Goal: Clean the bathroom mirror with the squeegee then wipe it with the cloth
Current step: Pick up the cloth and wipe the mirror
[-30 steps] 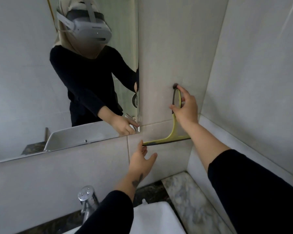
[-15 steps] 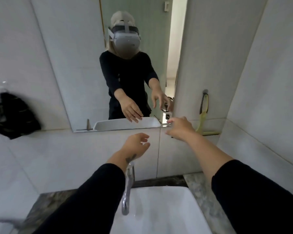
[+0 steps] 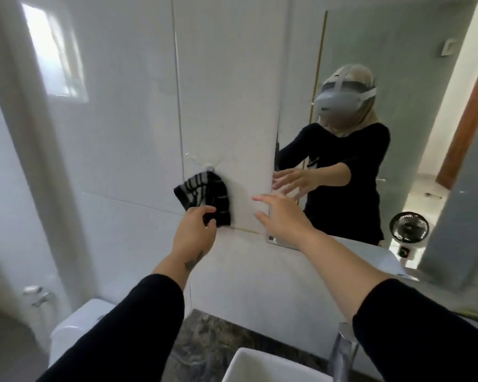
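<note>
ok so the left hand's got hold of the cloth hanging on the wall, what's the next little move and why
Probably lift the black striped cloth up off the clear hook and carry it right toward the mirror. The left hand already has a grip on its lower edge, the cloth still hangs from the hook, and the right hand is open and empty.

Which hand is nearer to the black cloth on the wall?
Left. The left hand grips the cloth's lower edge; the right hand hovers open to its right, apart from it.
</note>
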A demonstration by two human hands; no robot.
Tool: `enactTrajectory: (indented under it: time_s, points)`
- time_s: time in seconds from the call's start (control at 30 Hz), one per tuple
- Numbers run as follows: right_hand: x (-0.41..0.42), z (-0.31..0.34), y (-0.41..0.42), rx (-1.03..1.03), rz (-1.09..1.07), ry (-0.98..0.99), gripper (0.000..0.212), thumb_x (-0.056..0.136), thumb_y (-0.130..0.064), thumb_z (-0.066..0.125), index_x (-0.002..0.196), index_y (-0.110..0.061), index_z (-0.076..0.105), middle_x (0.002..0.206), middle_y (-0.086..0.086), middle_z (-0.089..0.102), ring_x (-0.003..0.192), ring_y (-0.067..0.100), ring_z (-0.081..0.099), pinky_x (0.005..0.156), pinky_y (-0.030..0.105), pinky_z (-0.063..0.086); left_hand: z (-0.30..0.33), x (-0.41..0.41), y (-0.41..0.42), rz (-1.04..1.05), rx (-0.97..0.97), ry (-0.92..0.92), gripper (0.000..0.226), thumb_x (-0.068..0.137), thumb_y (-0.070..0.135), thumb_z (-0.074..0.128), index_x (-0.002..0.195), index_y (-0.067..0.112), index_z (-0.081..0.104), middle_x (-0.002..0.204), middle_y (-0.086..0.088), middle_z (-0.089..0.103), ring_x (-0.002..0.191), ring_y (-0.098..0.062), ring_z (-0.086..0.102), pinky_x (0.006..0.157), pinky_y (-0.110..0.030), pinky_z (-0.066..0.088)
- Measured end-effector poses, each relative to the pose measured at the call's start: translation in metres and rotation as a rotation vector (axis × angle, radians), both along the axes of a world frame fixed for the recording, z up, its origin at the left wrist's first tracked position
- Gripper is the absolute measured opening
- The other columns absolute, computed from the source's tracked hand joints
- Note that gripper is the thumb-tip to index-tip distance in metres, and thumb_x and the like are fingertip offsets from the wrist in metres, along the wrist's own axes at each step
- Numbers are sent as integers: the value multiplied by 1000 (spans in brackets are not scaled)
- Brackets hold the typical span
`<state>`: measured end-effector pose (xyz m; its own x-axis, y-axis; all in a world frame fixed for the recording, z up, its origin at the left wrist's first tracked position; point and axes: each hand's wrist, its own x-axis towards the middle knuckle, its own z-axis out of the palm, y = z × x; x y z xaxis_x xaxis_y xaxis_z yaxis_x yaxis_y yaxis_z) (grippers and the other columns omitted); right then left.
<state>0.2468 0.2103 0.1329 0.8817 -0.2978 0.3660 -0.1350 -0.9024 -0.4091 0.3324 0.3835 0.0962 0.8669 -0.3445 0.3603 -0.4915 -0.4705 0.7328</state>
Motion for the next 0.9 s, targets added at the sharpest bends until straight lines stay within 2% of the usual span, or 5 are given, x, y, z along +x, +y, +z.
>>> enactTrajectory:
  time_s: [0.27,0.47,0.6,0.8,0.9]
  points:
    - [114,5,41,-27,115,-117,47,98,-32,45,142,-41,34,142,8,32,129,30,34,107,41,35,4,86,15,67,-167,61,55,98,26,46,148,35,25,147,-7,35,136,-24,35,105,-33,32]
    - [158,-19,50,-151,28,-370,38,94,-22,52,131,-32,54,122,6,48,109,29,43,97,37,42,-20,120,-8,-18,-269,131,62,95,30,53,149,35,23,134,-4,47,116,-17,51,77,-15,40]
    - [164,-19,52,30,62,-481,34,91,-11,57,122,-22,64,100,0,46,104,24,45,90,18,32,-18,119,-11,-29,-362,126,60,92,25,58,146,33,33,123,-2,49,112,-17,54,91,-28,48]
    - [142,14,50,36,56,-672,31,92,-9,56,118,-23,67,105,3,51,100,19,43,84,9,25,23,94,-10,-96,-409,-10,59,92,24,60,145,29,35,124,8,41,110,-5,44,92,-15,33]
    - [122,50,43,-6,33,-777,31,92,-9,57,117,-23,67,106,5,53,97,17,42,84,9,26,59,76,-18,-135,-414,-114,59,92,25,59,145,31,34,131,7,38,106,-1,40,79,0,31]
